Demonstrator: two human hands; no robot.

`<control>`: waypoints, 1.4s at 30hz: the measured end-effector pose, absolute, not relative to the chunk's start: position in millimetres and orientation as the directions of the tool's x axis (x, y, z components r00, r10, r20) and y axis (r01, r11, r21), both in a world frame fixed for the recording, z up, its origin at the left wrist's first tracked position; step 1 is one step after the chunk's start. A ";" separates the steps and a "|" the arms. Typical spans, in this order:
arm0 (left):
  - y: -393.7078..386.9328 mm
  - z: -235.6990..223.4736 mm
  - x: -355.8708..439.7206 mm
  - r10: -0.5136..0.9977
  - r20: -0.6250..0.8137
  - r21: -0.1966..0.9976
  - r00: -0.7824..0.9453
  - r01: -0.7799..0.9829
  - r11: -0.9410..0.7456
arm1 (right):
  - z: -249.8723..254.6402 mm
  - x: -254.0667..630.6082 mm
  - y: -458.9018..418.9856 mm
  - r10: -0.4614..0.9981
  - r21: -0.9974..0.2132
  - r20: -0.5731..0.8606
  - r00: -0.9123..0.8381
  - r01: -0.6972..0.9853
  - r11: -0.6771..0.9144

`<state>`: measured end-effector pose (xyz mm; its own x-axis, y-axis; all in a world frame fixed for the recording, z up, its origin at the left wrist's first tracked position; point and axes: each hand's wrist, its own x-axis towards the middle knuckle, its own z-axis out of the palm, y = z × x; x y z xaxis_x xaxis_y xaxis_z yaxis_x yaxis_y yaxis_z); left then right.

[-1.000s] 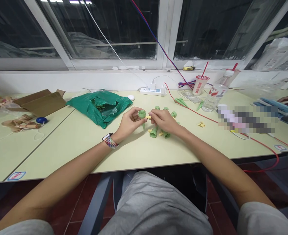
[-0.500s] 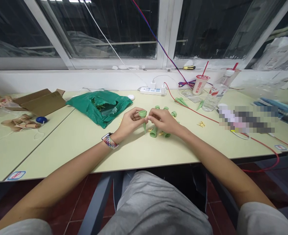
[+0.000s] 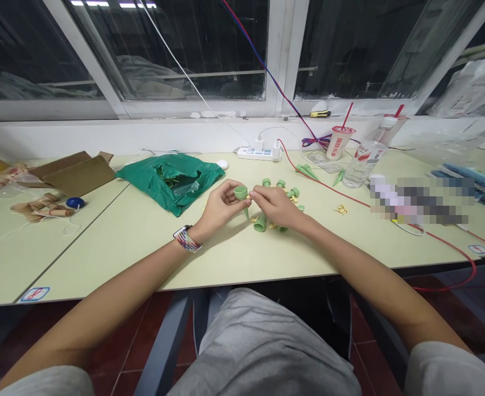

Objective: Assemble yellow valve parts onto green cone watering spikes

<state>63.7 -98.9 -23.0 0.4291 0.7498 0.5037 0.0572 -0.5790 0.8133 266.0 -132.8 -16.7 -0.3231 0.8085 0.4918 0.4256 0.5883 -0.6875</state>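
Note:
My left hand (image 3: pixel 221 208) is closed round a green plastic spike (image 3: pixel 240 192), its wide round cup facing up and its pointed tip angled down above the table. At the side of the spike my right hand (image 3: pixel 278 206) pinches a small yellow plastic piece (image 3: pixel 248 197), which touches the spike just below the cup. Beside and partly behind the right hand stand several more green spike parts (image 3: pixel 260 224) with yellow pieces on them. Farther right lies a small pile of loose yellow pieces (image 3: pixel 341 209).
A torn green plastic bag (image 3: pixel 143 175) lies at the left, near an open cardboard box (image 3: pixel 77 175) and wooden pieces with a blue ball (image 3: pixel 75 203). More green cones (image 3: pixel 308 171), a water bottle (image 3: pixel 364 162), a drink cup (image 3: pixel 339 144) and a red cable (image 3: pixel 328 190) are to the right.
The green spike has tilted, its cup turning more toward me. My right fingers have closed in tighter on the yellow piece at its side. The view has shifted slightly.

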 end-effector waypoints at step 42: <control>-98.2 -28.3 56.2 0.514 0.770 0.445 0.378 0.259 -0.857 | -21.1 261.4 -138.3 0.778 -0.597 0.556 -0.295 0.510 0.620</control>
